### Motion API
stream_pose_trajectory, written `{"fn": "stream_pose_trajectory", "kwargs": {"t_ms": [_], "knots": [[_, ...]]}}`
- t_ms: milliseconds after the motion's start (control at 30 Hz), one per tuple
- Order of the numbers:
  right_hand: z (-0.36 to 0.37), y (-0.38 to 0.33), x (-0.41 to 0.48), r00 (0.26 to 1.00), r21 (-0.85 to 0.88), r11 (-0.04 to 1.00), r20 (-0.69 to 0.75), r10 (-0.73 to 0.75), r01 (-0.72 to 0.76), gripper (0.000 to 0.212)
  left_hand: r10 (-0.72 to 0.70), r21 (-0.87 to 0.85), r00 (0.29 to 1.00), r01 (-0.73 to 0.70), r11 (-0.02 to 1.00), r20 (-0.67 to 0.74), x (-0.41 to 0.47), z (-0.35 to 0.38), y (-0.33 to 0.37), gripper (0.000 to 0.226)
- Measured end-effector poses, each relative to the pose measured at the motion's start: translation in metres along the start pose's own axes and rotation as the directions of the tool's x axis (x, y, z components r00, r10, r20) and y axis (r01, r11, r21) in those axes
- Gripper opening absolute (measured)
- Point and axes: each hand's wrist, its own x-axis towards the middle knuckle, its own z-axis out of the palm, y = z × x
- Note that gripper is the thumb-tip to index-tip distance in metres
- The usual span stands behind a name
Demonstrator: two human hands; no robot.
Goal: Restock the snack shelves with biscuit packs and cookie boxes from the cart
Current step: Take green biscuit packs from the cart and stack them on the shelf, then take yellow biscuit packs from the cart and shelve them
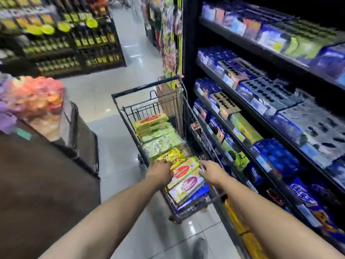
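The left grip (162,170) and the right grip (211,170) grasp a cream biscuit pack (184,171) with a red oval label, one on each side. The left fingers curl down at its left edge and the right fingers curl over its upper right corner. Motion blur hides the fingertips. This pack lies on top of a stack at the near end of the cart (147,87). Directly under it is a paler pack with a magenta oval (188,186), and below that a blue pack (194,198) rests against the near wire wall.

Just beyond the hands lie gold-wrapped packs (171,156). Further along are light green packs (160,139), with a yellow-green pack bearing a red label (152,120) on top at the far end.

The cart stands on the pale tiled floor (115,146), close beside the dark snack shelves (242,43) on the right. These are filled with blue cookie boxes (276,156) and a few green boxes (244,128) on a lower tier.

To the left, a dark bin holds pink and orange bags (33,98). Far shelves across the aisle carry dark bottles (74,43). A grey shoe (200,247) shows at the bottom edge.
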Motion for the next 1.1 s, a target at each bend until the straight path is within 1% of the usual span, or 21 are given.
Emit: {"fn": "stream_pose_trajectory", "kwargs": {"t_ms": [200,267,433,533,633,733,833,967,1100], "knots": [[-0.07,-0.026,0.075,0.993,-0.022,0.993,0.004,-0.115,0.115,0.061,-0.104,0.027,0.988,0.108,0.994,-0.112,0.045,-0.046,-0.024,0.043],[-0.084,-0.039,0.1,0.988,-0.033,0.987,0.014,-0.154,0.154,0.06,-0.139,0.002,0.98,0.141,0.99,-0.14,0.059,-0.057,-0.035,0.044],[-0.082,-0.073,0.155,0.979,-0.023,0.981,0.074,-0.192,0.194,0.061,-0.242,-0.065,0.966,0.237,0.969,-0.094,0.085,-0.056,-0.076,0.044],[-0.076,-0.09,0.192,0.981,-0.027,0.983,0.084,-0.177,0.18,0.062,-0.265,-0.103,0.961,0.257,0.961,-0.077,0.11,-0.052,-0.105,0.044],[-0.068,-0.106,0.244,0.987,0.006,0.992,0.107,-0.124,0.124,0.064,-0.251,-0.126,0.966,0.243,0.962,-0.058,0.153,-0.049,-0.146,0.043],[-0.062,-0.121,0.3,0.991,0.095,0.995,0.13,-0.018,0.005,0.07,-0.224,-0.135,0.974,0.217,0.967,-0.04,0.204,-0.046,-0.191,0.039],[-0.056,-0.133,0.358,0.984,0.181,0.977,0.158,0.082,-0.11,0.08,-0.153,-0.105,0.987,0.147,0.984,-0.05,0.255,-0.039,-0.231,0.045],[-0.052,-0.14,0.435,0.967,0.353,0.903,0.15,0.204,-0.245,0.086,-0.039,-0.003,0.999,0.039,0.999,-0.027,0.317,-0.025,-0.274,0.053],[-0.044,-0.135,0.488,0.936,0.527,0.774,0.188,0.298,-0.352,0.1,0.144,0.068,0.979,-0.136,0.988,-0.143,0.346,-0.007,-0.303,0.051]]}}
